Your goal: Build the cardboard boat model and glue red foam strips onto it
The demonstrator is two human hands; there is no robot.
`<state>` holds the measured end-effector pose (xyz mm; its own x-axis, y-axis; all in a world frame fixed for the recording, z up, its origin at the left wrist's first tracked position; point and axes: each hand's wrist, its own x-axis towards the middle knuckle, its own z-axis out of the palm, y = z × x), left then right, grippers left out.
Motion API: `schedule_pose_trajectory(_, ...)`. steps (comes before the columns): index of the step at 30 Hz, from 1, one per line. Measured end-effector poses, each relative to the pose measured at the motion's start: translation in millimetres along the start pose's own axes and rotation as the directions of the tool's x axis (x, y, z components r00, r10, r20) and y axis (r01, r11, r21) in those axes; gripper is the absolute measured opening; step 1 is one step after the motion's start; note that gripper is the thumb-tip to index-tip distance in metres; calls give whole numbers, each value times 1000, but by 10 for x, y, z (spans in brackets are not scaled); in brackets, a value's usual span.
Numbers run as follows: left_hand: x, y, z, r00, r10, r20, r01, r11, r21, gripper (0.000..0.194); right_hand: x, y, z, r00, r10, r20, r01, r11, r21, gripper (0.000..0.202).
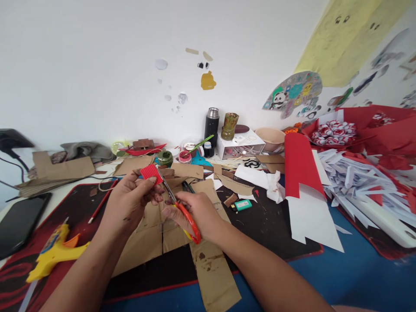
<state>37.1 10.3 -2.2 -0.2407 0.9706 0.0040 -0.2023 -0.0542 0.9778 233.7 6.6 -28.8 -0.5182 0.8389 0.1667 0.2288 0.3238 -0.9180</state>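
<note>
My left hand (pixel 131 197) pinches a small piece of red corrugated cardboard (pixel 151 173) between thumb and fingers. A pair of scissors (pixel 191 221) with orange-red handles is in my right hand (pixel 198 210), its fingers wrapped round the grips. The scissor blades point up and left and lie at the right edge of the red piece; whether they are cutting into it I cannot tell. Both hands hover over brown cardboard (pixel 146 238) spread on a dark mat. Stains mark my left fingertips.
A yellow glue gun (pixel 55 255) and a black phone (pixel 22 223) lie at the left. Paint jars (pixel 165 159), a black flask (pixel 212 125) and a white box (pixel 240 145) stand along the wall. Right of centre are a green lighter (pixel 243 205), curled red paper (pixel 300 167) and heaped white paper strips (pixel 354 182).
</note>
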Motion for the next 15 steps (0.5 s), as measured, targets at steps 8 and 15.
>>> schedule_pose_trajectory(8, -4, 45, 51, 999, -37, -30, 37, 999, -4, 49, 23, 8, -12, 999, 7, 43, -9, 999, 32, 57)
schedule_pose_trajectory(15, -1, 36, 39, 999, -45, -21, 45, 999, -21, 47, 12, -34, -44, 998, 15, 64, -15, 1000, 2, 56)
